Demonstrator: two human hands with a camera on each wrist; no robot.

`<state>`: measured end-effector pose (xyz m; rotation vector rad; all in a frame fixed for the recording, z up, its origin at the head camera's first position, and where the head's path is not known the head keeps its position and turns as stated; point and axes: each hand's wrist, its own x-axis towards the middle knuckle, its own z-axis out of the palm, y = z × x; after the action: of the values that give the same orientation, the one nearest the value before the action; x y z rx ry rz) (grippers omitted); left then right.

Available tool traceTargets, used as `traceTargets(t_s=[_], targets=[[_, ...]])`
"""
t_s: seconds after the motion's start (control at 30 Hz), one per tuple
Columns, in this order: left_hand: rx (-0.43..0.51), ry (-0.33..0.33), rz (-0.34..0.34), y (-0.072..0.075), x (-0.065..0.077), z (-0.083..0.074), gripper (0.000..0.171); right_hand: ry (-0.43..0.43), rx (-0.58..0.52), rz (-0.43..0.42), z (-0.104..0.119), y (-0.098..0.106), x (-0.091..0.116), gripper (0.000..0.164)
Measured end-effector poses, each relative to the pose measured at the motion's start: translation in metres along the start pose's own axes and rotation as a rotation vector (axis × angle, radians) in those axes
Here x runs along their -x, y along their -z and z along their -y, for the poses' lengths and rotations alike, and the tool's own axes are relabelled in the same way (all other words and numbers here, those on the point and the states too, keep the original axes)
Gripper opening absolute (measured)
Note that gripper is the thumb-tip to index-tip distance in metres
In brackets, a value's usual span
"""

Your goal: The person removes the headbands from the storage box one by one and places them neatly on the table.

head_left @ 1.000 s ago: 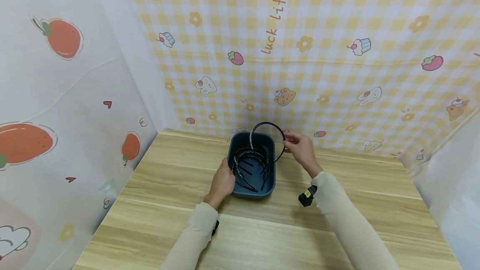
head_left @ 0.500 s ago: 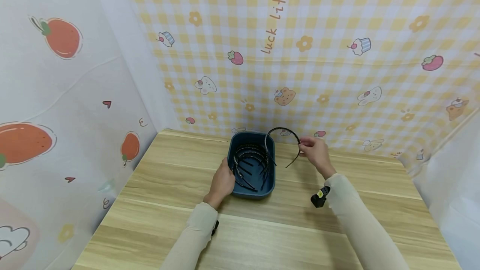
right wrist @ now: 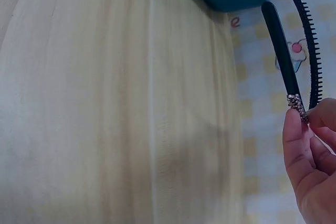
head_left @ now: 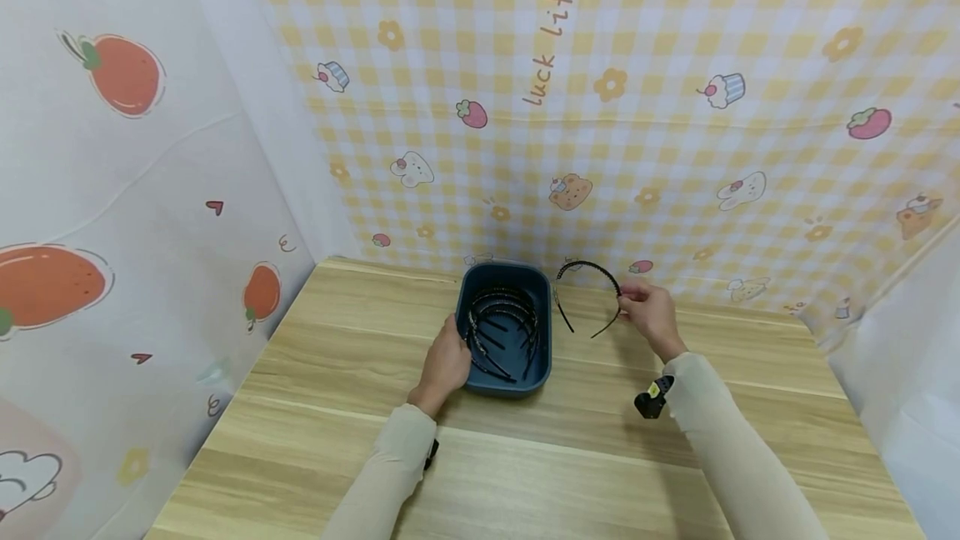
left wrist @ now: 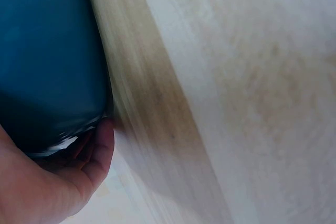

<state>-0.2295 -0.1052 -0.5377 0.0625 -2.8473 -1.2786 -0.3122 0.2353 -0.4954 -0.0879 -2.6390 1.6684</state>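
Note:
My right hand [head_left: 651, 317] pinches a black headband [head_left: 597, 267] between thumb and fingers, off the table and to the right of the bin. Seen from the right wrist, the headband [right wrist: 284, 53] has comb teeth inside and a glittery patch by the fingertips. My left hand [head_left: 445, 362] grips the left side of a dark blue plastic bin [head_left: 504, 391], its fingers curled at the edge of the bin [left wrist: 50, 51] in the left wrist view. Several more black, sparkling headbands [head_left: 501, 307] lie nested inside the bin.
The bin stands on a light wooden table [head_left: 352, 332], close to its back edge. Behind rises a yellow-checked cloth wall [head_left: 660, 148], with a white printed cloth [head_left: 172, 182] on the left. A small black wrist camera [head_left: 651, 403] hangs under the right wrist.
My right hand has carried the headband rightward and slightly down, from over the bin to beside it. The left hand and the bin have stayed in place.

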Motion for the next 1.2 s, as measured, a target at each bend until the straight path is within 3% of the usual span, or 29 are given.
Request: traceTargets(t_s=[0.63, 1.2], targets=[[-0.008, -0.001, 0.001, -0.001, 0.000, -0.002, 0.057, -0.099, 0.041, 0.002, -0.037, -0.012, 0.005, 0.027], [-0.011, -0.004, -0.008, 0.000, -0.001, 0.001, 0.056, -0.127, 0.024, 0.012, -0.043, -0.015, 0.003, 0.026]])
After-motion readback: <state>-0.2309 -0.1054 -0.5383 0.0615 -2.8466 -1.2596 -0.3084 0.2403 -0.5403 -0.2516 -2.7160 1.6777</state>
